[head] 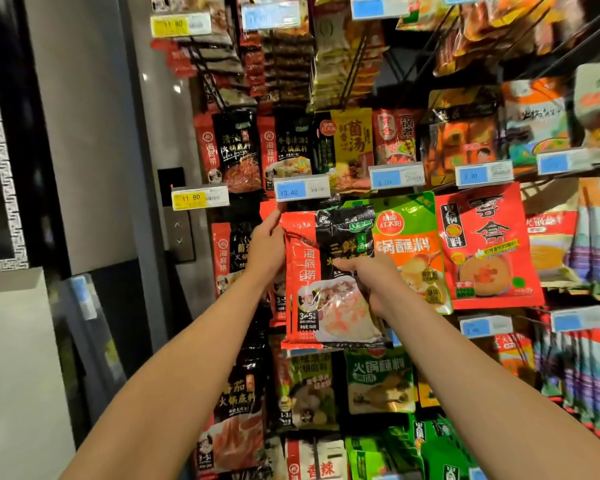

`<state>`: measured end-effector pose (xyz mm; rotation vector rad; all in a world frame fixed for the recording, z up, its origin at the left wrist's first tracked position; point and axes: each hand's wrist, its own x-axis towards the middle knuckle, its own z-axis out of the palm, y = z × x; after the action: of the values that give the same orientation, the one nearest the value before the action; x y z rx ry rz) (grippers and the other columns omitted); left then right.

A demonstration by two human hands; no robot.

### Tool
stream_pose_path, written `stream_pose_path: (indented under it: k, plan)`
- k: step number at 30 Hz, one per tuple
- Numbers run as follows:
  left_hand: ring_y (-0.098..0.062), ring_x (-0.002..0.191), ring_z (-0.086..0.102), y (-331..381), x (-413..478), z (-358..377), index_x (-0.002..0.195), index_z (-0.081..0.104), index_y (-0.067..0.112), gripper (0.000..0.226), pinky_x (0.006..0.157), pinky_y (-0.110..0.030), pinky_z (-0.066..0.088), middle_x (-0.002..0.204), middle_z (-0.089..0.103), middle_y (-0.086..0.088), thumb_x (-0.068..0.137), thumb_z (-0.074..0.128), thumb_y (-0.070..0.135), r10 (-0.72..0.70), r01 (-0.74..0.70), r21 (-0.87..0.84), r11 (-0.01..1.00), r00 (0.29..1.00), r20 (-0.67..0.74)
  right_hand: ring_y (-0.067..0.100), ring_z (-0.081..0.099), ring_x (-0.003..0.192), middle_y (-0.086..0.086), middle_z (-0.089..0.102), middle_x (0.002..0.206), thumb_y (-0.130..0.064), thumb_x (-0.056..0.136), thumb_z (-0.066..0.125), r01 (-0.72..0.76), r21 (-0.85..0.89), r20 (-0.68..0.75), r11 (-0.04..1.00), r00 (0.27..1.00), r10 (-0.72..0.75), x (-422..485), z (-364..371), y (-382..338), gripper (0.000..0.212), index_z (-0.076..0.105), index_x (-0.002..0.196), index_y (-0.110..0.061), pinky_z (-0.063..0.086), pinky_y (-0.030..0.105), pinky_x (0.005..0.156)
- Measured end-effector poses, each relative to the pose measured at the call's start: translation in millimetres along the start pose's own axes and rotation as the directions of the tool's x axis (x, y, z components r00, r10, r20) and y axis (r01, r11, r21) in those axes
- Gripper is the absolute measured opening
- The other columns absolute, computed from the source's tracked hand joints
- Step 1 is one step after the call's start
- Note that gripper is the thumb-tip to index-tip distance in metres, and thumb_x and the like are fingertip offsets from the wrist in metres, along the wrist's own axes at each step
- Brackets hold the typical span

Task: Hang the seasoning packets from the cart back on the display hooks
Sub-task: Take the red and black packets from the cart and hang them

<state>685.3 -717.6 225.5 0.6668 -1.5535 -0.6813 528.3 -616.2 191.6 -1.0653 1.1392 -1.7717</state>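
Note:
A red and black seasoning packet [312,292] is held up against the display, just below the blue price tag marked 13.40 [301,190]. My left hand [265,247] grips its upper left edge, fingers reaching to the top corner. My right hand [378,282] holds its right side, thumb across the front and fingers behind. The hook behind the packet's top is hidden. No cart is in view.
Rows of hanging packets fill the wall: a green and orange packet [413,251] and a red packet [489,247] to the right, darker packets [238,150] above and below. A grey wall panel [94,168] stands to the left.

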Motion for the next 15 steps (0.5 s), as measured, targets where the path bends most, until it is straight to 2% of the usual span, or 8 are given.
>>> stream_pose_path:
  k: [2,6,9,11,13,14,15]
  plan:
    - [-0.009,0.061,0.061,-4.1,4.4,0.8,0.152,0.048,0.031,0.043,0.054,-0.022,0.050,0.089,0.071,0.002,0.112,0.037,0.017,-0.036,0.037,-0.019,0.999,0.999,0.023,0.043,0.053,0.130,0.019,0.050,0.148,-0.011,0.076,0.087,-0.009,0.005,-0.013,1.000,1.000,0.010,4.3,0.5,2.7,0.101,0.027,0.156,-0.007,0.047,0.063,0.105]
    - [-0.015,0.065,0.062,-12.9,7.2,3.4,0.153,0.047,0.031,0.042,0.056,-0.024,0.051,0.101,0.070,-0.015,0.113,0.038,0.023,-0.039,0.040,-0.048,0.998,0.999,0.021,0.040,0.053,0.129,0.016,0.054,0.144,-0.011,0.078,0.086,-0.003,-0.009,-0.032,1.000,0.999,0.003,10.3,-2.2,4.8,0.092,0.033,0.153,-0.005,0.046,0.061,0.107]
    - [-0.008,0.059,0.060,-14.8,6.7,4.1,0.155,0.043,0.030,0.044,0.051,-0.021,0.049,0.105,0.069,-0.012,0.113,0.035,0.019,-0.080,0.080,-0.039,0.996,0.997,0.011,0.034,0.055,0.120,0.011,0.060,0.128,-0.007,0.083,0.082,0.004,-0.073,-0.030,0.997,1.000,-0.006,14.7,-6.3,4.7,0.066,0.044,0.136,0.000,0.044,0.054,0.109]
    - [-0.002,0.053,0.057,-17.1,6.5,3.9,0.157,0.040,0.029,0.047,0.048,-0.019,0.047,0.122,0.067,-0.017,0.113,0.033,0.016,-0.083,0.083,-0.028,0.996,0.997,0.004,0.029,0.053,0.112,0.004,0.057,0.116,-0.005,0.085,0.079,-0.003,-0.068,-0.021,0.998,1.000,0.002,15.6,-5.0,5.2,0.050,0.044,0.121,-0.005,0.045,0.049,0.105]
    - [0.001,0.049,0.055,-19.5,7.8,4.8,0.157,0.039,0.030,0.048,0.046,-0.019,0.045,0.133,0.064,-0.016,0.113,0.034,0.014,-0.079,0.079,-0.017,0.997,0.997,-0.010,0.029,0.061,0.105,0.005,0.065,0.113,-0.005,0.082,0.082,-0.015,-0.052,-0.044,0.999,0.999,0.013,18.3,-2.9,8.1,0.053,0.049,0.123,0.000,0.052,0.049,0.096]
    - [0.001,0.049,0.055,-20.8,9.3,6.0,0.157,0.040,0.030,0.047,0.046,-0.019,0.045,0.132,0.065,-0.015,0.113,0.034,0.014,-0.082,0.082,-0.014,0.997,0.996,-0.023,0.028,0.065,0.094,0.008,0.069,0.106,-0.006,0.080,0.083,-0.027,-0.030,-0.039,0.999,0.999,0.026,20.3,-1.4,9.1,0.054,0.054,0.126,0.000,0.057,0.046,0.084]
    - [-0.001,0.052,0.056,-22.3,11.8,7.7,0.156,0.041,0.030,0.047,0.046,-0.019,0.046,0.129,0.067,-0.014,0.113,0.034,0.014,-0.090,0.089,-0.011,0.996,0.995,-0.034,0.023,0.062,0.077,0.007,0.069,0.096,-0.005,0.082,0.081,-0.032,-0.028,-0.047,0.999,0.998,0.031,21.6,0.4,8.9,0.050,0.057,0.126,-0.003,0.055,0.038,0.068]
